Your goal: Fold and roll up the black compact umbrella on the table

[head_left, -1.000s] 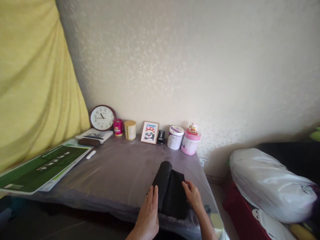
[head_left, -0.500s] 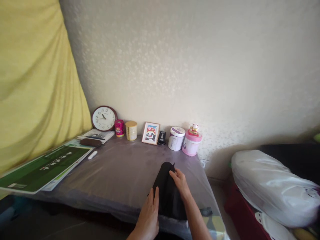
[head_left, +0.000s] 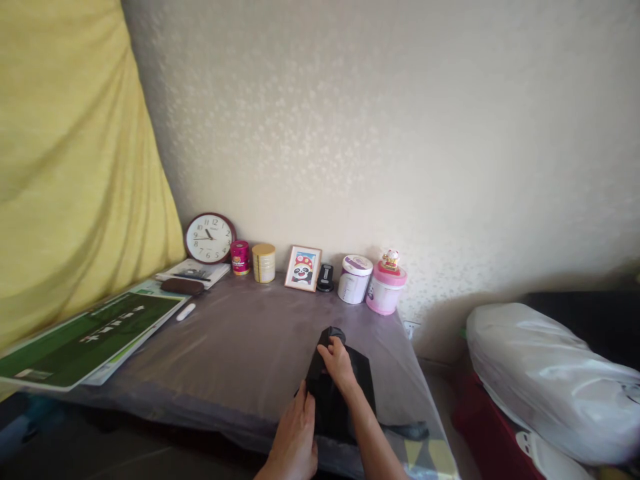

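A black, dark-sheened folded item, apparently a cloth bag or cover (head_left: 361, 373), lies at the front right of the table; its exact kind I cannot make out. My left hand (head_left: 295, 433) grips its left edge, the fingers close together and partly hidden against it. Across its upper part reaches my right hand (head_left: 337, 363), with bent fingers pinching a fold near the far end. A dark strap (head_left: 407, 430) lies to the right of the black item, near the table's front edge.
A plastic-covered table (head_left: 240, 340) stands against the wall. Along its back are a clock (head_left: 210, 238), tins, a picture frame (head_left: 303, 268) and a pink-lidded tub (head_left: 386, 293). Green boards (head_left: 100, 333) lie left. On the right, a white plastic bag (head_left: 540, 373) sits beyond the table edge.
My right hand has moved left and inward over the black item, which now looks flatter and spreads out on the right. More of the dark strap shows. My left hand has barely moved.
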Demonstrator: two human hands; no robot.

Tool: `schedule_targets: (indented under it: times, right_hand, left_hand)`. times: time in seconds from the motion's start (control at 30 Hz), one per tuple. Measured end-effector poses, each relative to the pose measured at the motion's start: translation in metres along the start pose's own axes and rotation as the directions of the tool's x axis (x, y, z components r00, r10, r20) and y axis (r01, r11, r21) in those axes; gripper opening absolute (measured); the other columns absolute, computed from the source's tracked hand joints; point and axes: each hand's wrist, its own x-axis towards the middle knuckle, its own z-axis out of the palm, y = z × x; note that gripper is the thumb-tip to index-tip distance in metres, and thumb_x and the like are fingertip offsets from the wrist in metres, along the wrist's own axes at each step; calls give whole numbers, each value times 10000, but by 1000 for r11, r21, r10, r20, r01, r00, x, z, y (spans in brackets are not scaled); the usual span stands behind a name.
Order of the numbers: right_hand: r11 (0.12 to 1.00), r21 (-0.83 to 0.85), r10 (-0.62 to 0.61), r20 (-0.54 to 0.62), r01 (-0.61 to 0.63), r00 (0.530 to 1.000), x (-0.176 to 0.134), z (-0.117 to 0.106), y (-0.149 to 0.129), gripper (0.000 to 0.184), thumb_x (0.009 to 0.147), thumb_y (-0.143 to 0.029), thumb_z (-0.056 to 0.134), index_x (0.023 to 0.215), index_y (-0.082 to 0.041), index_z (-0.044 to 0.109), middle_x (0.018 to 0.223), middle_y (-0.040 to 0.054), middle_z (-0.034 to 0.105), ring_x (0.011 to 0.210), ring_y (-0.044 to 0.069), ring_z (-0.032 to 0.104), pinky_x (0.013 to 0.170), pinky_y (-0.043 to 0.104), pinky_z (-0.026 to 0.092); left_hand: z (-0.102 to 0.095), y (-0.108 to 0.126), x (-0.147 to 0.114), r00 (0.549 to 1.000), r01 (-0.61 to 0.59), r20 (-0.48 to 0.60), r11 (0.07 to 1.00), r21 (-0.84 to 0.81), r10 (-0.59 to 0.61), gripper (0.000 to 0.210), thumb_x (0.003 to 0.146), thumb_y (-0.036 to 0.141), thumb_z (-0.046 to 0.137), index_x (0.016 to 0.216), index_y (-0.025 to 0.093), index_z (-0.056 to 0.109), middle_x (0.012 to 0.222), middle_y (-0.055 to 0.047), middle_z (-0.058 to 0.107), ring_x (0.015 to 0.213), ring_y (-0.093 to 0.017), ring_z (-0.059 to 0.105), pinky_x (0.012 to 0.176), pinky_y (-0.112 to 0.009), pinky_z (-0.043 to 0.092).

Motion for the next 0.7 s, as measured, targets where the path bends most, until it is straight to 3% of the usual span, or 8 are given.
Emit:
schedule_targets:
  times: [0.13,0.3,0.4,0.5,0.6,0.7]
  right_hand:
    - [998,-35,-49,68,52,996,-1,2,-2,333,817,-309,451,1102,-137,467,664,2,655,501,134,625,441,214,466]
    - [996,-21,-80,130,84,988,-6,1,-9,267,831,-276,410,1043,-134,487,641,2,661,517,116,628,448,192,453]
    - [995,-28,-88,143,93,986,-5,1,-9,237,827,-250,397,1003,-132,503,648,12,668,504,115,621,444,197,448]
    - [992,-38,-111,158,118,981,-4,1,-9,202,823,-238,405,962,-145,518,652,11,671,495,107,615,456,194,446]
    - [990,-51,-120,162,130,979,-4,0,-11,184,824,-231,410,946,-151,522,653,8,672,478,98,604,463,188,446]
    - [991,-69,-98,166,111,981,-5,0,-14,187,828,-219,394,948,-152,522,651,3,672,459,92,593,438,177,431]
  left_hand:
    - [8,-8,0,999,-6,-41,999,-49,4,892,547,39,449,1389,103,162,1450,-147,270,1309,-236,310,1075,-344,261]
    - [12,-20,-7,998,-23,-57,1000,-18,22,675,690,135,455,1332,31,276,1377,-202,373,1248,-268,401,1036,-372,343]
    - [5,-19,-11,980,-45,-195,999,8,46,509,759,209,437,1256,103,399,1298,-158,468,1195,-263,457,990,-392,399]
    - [-4,-12,-9,935,-182,-301,982,51,189,455,775,232,456,1229,207,438,1325,-94,447,1212,-258,431,1009,-425,377]
    - [-12,-8,-5,895,-308,-307,946,100,324,519,755,223,496,1264,272,406,1350,-49,425,1271,-270,352,1053,-460,318]
    - [-21,-8,-6,917,-259,-292,962,84,272,310,789,231,462,1087,238,546,1178,-66,548,1164,-259,466,1007,-446,373]
